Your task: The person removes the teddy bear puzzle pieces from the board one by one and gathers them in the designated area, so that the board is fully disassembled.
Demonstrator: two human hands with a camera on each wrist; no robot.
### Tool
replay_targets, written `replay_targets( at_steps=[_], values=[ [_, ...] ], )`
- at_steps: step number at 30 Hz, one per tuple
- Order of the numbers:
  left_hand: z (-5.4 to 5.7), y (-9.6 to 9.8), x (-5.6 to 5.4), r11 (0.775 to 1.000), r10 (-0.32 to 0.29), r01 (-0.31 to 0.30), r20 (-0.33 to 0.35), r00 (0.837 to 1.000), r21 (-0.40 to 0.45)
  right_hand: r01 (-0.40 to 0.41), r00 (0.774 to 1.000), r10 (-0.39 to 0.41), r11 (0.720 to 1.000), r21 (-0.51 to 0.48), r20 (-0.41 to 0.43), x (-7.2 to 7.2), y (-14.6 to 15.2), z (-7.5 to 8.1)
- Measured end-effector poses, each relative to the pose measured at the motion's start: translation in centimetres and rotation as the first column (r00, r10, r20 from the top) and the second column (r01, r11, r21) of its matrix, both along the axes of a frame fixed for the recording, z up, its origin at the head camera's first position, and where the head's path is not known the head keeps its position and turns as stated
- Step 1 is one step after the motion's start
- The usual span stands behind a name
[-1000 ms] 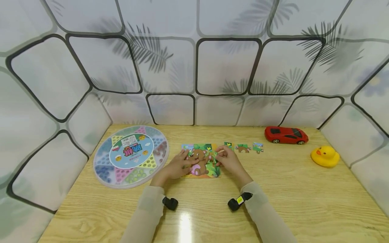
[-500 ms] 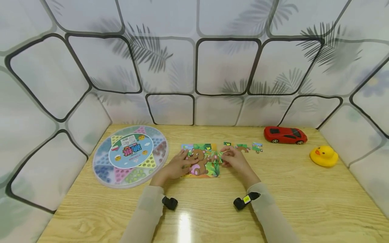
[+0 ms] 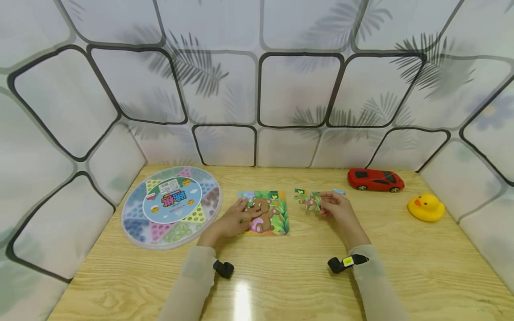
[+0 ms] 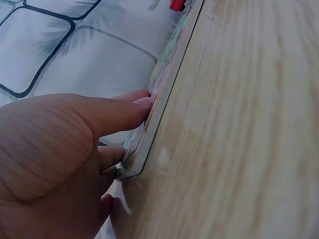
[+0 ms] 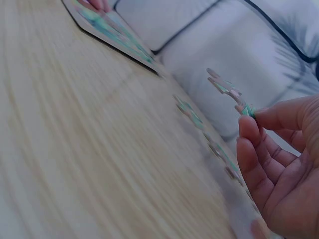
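Right grip (image 3: 339, 209) pinches the puzzle piece (image 3: 311, 203) by its edge; best lift gently, left grip (image 3: 230, 220), fingers apart, steadying bear picture (image 3: 268, 219)

Round game board (image 3: 134, 213) lies on left of wood table (image 3: 305, 276), blue label (image 3: 172, 199) on top, coloured star points (image 3: 161, 231). Red car (image 3: 375, 180) sits right rear, near wall (image 3: 287, 147). Yellow duck (image 3: 426, 207) near it, farther right, nearer front. Glare (image 3: 242, 298) on table front. White wall shows dark-outlined blocks (image 3: 299, 91), grey fronds (image 3: 198, 67).
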State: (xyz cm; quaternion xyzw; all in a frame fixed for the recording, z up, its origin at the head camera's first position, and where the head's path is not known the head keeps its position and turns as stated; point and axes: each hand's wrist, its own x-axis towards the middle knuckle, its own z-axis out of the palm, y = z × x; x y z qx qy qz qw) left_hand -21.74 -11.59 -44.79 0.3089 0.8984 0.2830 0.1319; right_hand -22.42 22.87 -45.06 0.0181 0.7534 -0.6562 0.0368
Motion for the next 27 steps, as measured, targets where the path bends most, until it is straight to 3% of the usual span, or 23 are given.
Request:
replay_targets(
  at_steps=[5,8,13,15,27],
  values=[
    [-0.2,0.0,-0.1,1.0,-0.001,0.001,0.0,1.0,-0.002,0.066,0.998,-0.067,0.998,-0.016,-0.015,0.2,2.7,-0.1],
    [-0.2,0.0,-0.2,1.0,-0.005,0.005,-0.003,1.0,-0.001,0.103,0.995,-0.104,0.991,-0.09,0.003,0.3,4.4,-0.2],
    [-0.3,0.0,-0.2,1.0,-0.002,0.002,0.0,1.0,0.01,0.167,0.986,-0.161,0.942,-0.291,0.045,0.6,7.0,-0.5],
    [-0.3,0.0,-0.2,1.0,0.001,-0.001,0.004,1.0,0.014,0.199,0.98,-0.187,0.925,-0.325,0.066,0.7,7.9,-0.4],
    [0.0,0.1,0.0,1.0,0.0,0.0,-0.005,1.0,0.017,0.328,0.943,-0.297,0.906,-0.268,0.152,0.7,10.8,0.0]
  ],
)
